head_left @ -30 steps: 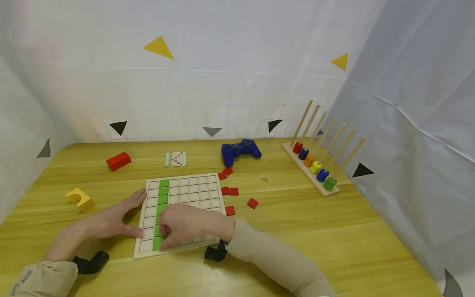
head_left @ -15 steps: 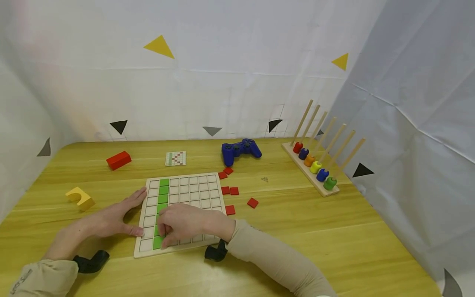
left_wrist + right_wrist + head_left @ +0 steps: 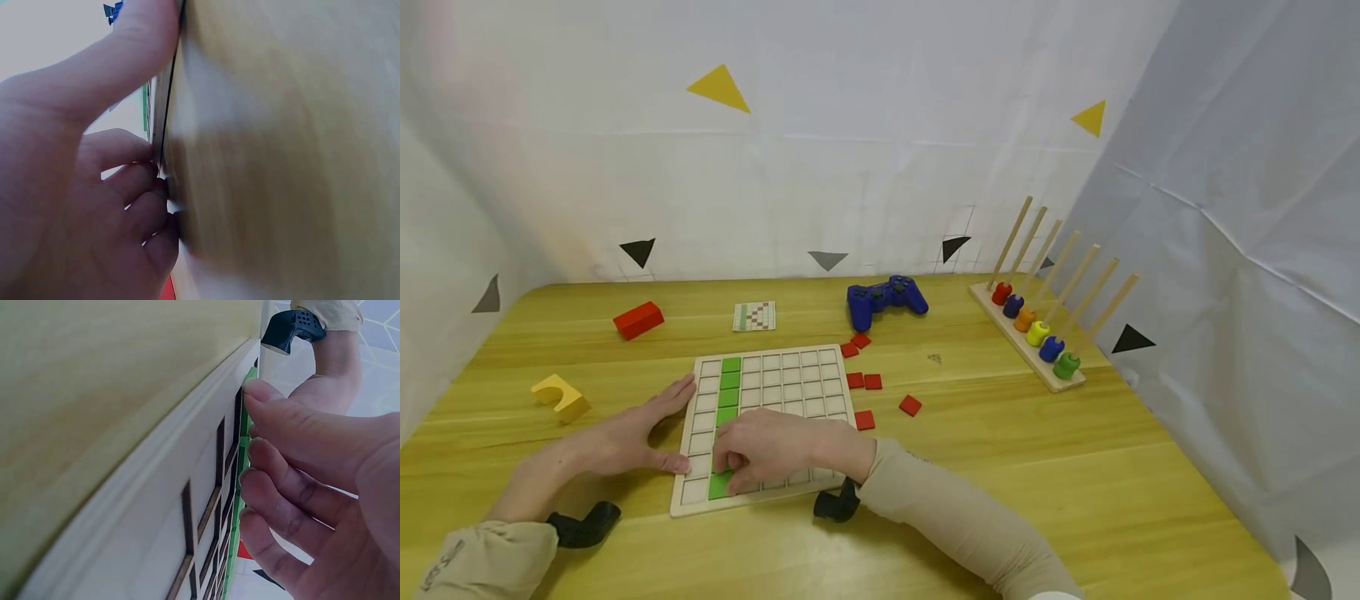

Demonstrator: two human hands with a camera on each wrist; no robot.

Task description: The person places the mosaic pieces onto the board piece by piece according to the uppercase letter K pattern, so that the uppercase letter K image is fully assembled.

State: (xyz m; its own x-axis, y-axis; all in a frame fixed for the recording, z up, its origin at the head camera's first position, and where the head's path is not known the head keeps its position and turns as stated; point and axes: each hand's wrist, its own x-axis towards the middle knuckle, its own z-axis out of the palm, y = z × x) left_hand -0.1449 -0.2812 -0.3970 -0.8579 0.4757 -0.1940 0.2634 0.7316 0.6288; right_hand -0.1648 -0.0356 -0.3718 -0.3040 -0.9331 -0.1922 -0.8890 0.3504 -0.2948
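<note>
A pale wooden grid board (image 3: pixel 811 390) lies on the table with a column of green square tiles (image 3: pixel 728 381) in its second column from the left. My left hand (image 3: pixel 621 437) rests at the board's left edge, thumb and fingers spread apart; in the left wrist view its fingertips touch that edge. My right hand (image 3: pixel 771 450) is over the lower end of the green column, its fingers bent downward. In the right wrist view the thumb (image 3: pixel 265 394) touches the board near the lowest green tile, and the other fingertips lie along the green column. The hand hides some tiles.
Several loose red tiles (image 3: pixel 865 420) lie right of the board. Behind are a small pattern card (image 3: pixel 754 316), a blue game controller (image 3: pixel 887 300) and a red block (image 3: pixel 638 320). A yellow arch block (image 3: pixel 561 398) sits left; a peg stand (image 3: pixel 1030 333) with coloured beads sits right.
My right hand's fingers have shifted slightly over the lower green tiles. The left hand stays at the board's edge, and the head view has tilted a little.
</note>
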